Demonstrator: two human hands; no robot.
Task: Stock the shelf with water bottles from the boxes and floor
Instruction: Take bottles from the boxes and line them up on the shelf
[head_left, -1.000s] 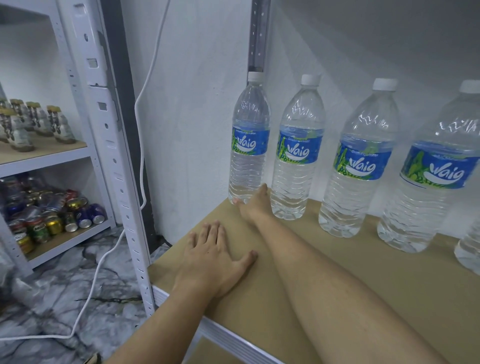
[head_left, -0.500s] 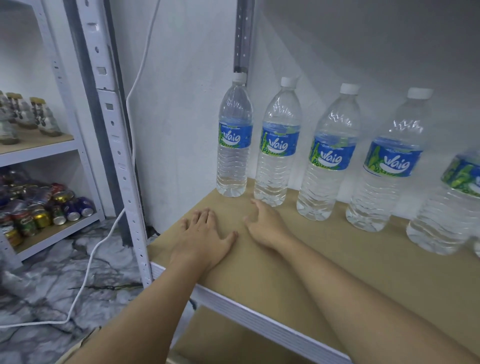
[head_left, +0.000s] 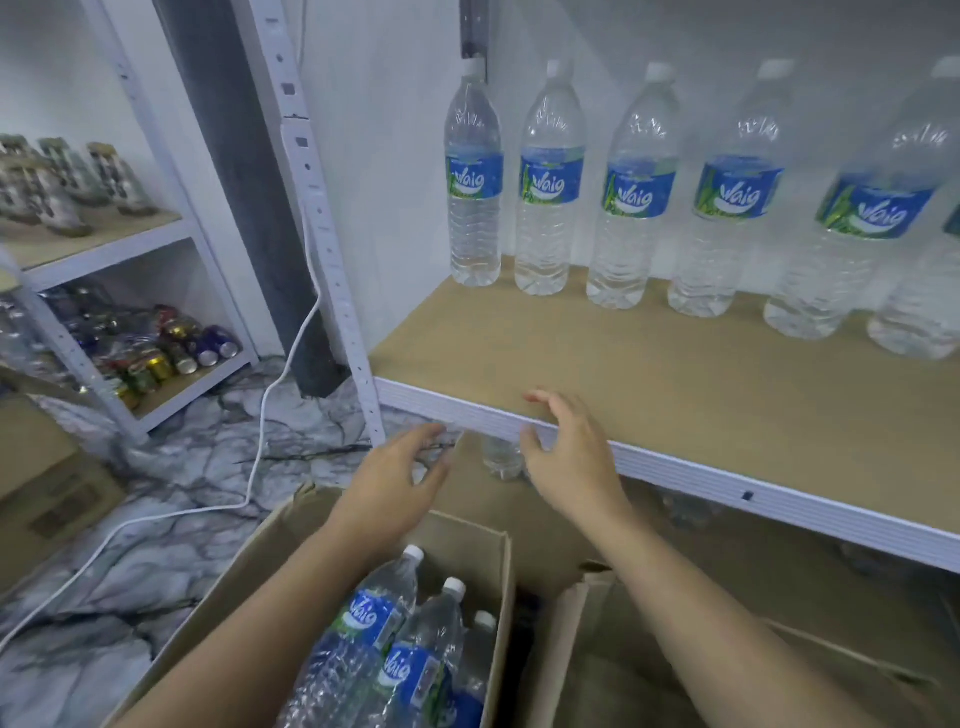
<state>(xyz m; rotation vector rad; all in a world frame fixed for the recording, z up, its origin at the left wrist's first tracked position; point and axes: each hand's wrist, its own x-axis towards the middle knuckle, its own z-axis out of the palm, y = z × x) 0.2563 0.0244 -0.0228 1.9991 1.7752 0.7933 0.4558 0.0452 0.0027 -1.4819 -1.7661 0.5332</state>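
In front of the white-edged tan shelf (head_left: 597, 353), left hand (head_left: 400, 483) and right hand (head_left: 566, 457) are held empty, fingers loosely spread, above the open brown cardboard box (head_left: 244, 566) of clear blue-labelled water bottles (head_left: 387, 618), from which a slick bottle could be dropped if gripped loosely.

Water bottles (head_left: 548, 208) are lined upright along the back of the shelf (head_left: 623, 374). An open box (head_left: 244, 582) is set on the floor (head_left: 156, 545).
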